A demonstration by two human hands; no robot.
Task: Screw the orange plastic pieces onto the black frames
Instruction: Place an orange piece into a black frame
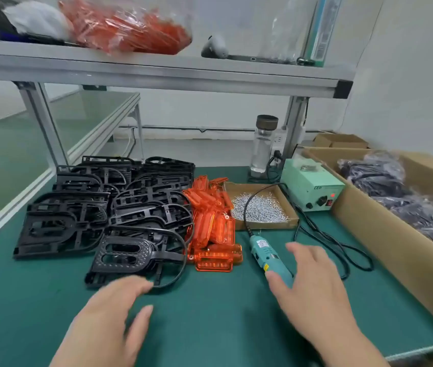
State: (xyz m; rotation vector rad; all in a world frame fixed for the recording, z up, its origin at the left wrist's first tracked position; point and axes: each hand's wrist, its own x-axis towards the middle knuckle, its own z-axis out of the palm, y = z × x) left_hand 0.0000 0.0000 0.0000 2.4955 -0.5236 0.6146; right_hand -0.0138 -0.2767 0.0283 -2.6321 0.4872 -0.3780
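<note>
In the head view, the cardboard screw tray (268, 225) serves as the fixed mark, and it is well filled with small silver screws (260, 207). Just left of the tray lies the heap of orange plastic pieces (212, 221), all loose. Further left of the tray the black frames (104, 207) sit in overlapping stacks, and none that I can see carries an orange piece. One frame (130, 255) lies nearer the person than the tray, at the front edge of the stacks.

By that judgement the job has barely begun. No pair is joined or laid out, and every step of picking, aligning and screwing is left to do.

The teal electric screwdriver (263, 250) lies on the green mat (210, 327) just in front of the tray, its cord running over the screws. The right hand (313, 287) hovers over the tool's near end with fingers spread wide, gripping nothing. The left hand (114, 321), in front of the tray and to its left, is likewise spread and empty, its blurred fingertips close to the front frame's thin loop.

Right of the tray stands a pale green power box (313, 188) with a red lamp lit, and the letters "LED" can be read on its edge. The screwdriver's white label is too small to read
</note>
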